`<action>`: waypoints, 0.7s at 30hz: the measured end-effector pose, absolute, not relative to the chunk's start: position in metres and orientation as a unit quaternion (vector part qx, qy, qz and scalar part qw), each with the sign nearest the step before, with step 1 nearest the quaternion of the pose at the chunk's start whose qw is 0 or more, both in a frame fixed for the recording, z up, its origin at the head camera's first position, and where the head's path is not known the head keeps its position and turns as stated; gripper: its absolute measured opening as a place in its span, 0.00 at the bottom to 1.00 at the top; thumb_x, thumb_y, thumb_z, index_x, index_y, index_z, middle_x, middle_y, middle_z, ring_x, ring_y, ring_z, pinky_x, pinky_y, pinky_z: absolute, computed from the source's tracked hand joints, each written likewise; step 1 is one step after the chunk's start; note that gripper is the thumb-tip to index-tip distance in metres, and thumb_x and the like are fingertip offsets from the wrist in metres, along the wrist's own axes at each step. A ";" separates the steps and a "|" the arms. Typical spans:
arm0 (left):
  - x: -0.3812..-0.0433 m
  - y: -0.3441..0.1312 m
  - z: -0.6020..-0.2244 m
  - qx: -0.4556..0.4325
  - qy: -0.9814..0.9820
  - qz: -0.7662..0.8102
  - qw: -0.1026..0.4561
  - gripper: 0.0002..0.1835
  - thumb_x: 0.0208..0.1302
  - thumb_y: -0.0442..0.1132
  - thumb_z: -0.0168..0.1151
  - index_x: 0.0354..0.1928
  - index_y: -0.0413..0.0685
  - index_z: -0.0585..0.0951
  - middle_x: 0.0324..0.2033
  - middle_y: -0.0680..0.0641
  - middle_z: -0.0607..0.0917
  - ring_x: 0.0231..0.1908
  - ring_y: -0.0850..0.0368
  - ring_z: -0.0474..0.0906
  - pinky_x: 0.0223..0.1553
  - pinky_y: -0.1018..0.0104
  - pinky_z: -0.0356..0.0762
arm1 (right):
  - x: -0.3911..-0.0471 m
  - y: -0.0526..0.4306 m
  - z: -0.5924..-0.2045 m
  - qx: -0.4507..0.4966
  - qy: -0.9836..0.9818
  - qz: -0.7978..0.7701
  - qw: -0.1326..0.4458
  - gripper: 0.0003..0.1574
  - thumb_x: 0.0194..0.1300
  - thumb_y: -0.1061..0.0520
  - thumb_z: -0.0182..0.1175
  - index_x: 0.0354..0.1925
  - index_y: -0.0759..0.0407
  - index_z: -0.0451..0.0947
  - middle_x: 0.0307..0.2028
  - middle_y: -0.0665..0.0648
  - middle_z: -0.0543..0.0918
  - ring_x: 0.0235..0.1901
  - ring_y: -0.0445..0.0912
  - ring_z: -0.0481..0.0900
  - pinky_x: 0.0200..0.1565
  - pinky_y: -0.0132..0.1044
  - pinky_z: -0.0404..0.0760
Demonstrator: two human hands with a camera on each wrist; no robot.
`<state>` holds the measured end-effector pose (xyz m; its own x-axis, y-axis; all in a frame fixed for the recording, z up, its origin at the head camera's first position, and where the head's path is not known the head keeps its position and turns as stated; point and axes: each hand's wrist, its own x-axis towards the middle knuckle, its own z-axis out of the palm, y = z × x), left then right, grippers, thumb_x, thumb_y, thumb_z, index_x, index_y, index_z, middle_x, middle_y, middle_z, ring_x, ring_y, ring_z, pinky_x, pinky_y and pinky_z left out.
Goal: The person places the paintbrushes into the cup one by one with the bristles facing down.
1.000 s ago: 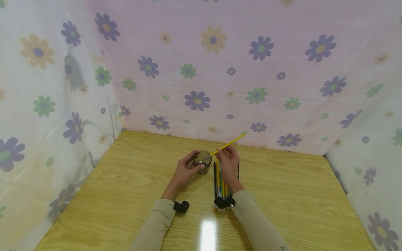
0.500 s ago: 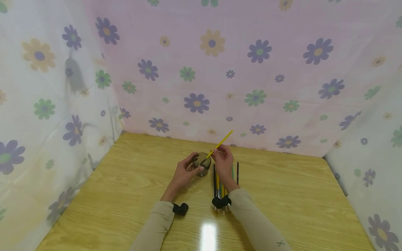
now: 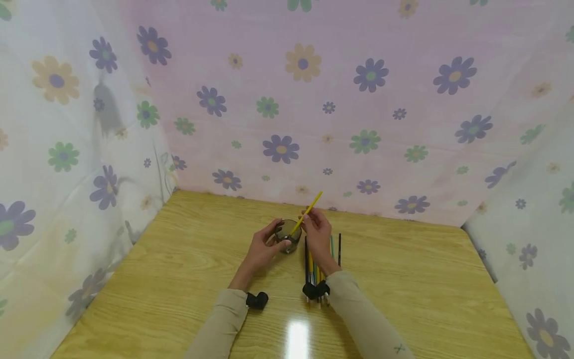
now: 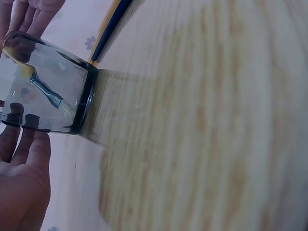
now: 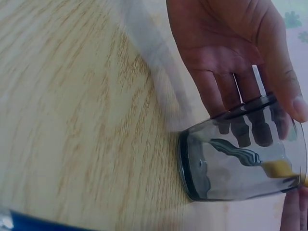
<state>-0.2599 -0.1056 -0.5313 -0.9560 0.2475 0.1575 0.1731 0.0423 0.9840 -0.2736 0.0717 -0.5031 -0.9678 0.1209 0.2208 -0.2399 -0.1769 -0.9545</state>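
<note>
My left hand [image 3: 263, 247] grips a smoky clear glass [image 4: 53, 86] from its left side, thumb at the near wall and fingers around the far wall. The glass stands upright on the table. My right hand [image 3: 319, 234] pinches a yellow-handled paintbrush [image 3: 312, 204] at the glass rim. The brush leans to the right, bristle end down inside the glass. Through the wall in the left wrist view, its metal ferrule [image 4: 46, 91] and pale bristles [image 4: 66, 108] show close to the base.
Several more paintbrushes [image 3: 311, 267] lie side by side under my right wrist, partly hidden by it. A black brush [image 3: 339, 249] lies at their right edge. The wood-grain table [image 3: 403, 279] is enclosed by flowered cloth [image 3: 327, 89] at the back and sides.
My right hand has shifted left and slightly down with the yellow paintbrush. The brush has sunk deeper into the glass and stands steeper. My left hand stays around the glass.
</note>
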 end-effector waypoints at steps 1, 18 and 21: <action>-0.260 -0.106 -0.532 0.146 0.721 0.676 0.028 0.39 0.67 0.33 0.68 0.77 0.39 0.63 0.73 0.39 0.69 0.75 0.44 0.61 0.74 0.45 0.60 | -0.273 0.073 -0.504 0.047 -0.632 0.765 0.116 0.19 0.79 0.62 0.52 0.63 0.68 0.74 0.56 0.64 0.80 0.54 0.47 0.82 0.59 0.40 0.84; -0.256 -0.103 -0.530 0.148 0.717 0.681 0.026 0.39 0.69 0.32 0.66 0.77 0.38 0.61 0.75 0.38 0.64 0.76 0.41 0.57 0.75 0.46 0.59 | -0.237 0.115 -0.512 -0.065 -0.569 0.818 0.062 0.26 0.79 0.58 0.54 0.69 0.67 0.69 0.56 0.59 0.83 0.47 0.42 0.86 0.57 0.43 0.84; -0.256 -0.103 -0.530 0.145 0.717 0.682 0.025 0.39 0.68 0.32 0.67 0.77 0.39 0.61 0.75 0.37 0.64 0.76 0.41 0.58 0.75 0.46 0.58 | -0.233 0.126 -0.511 -0.071 -0.547 0.834 0.037 0.30 0.79 0.56 0.55 0.72 0.68 0.65 0.57 0.55 0.83 0.48 0.42 0.85 0.57 0.40 0.84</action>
<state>-0.2556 -0.1033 -0.5301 -0.9569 0.2413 0.1617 0.1736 0.0286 0.9844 -0.2330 0.1262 -0.5113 -0.9871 0.1399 -0.0782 0.0160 -0.3998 -0.9164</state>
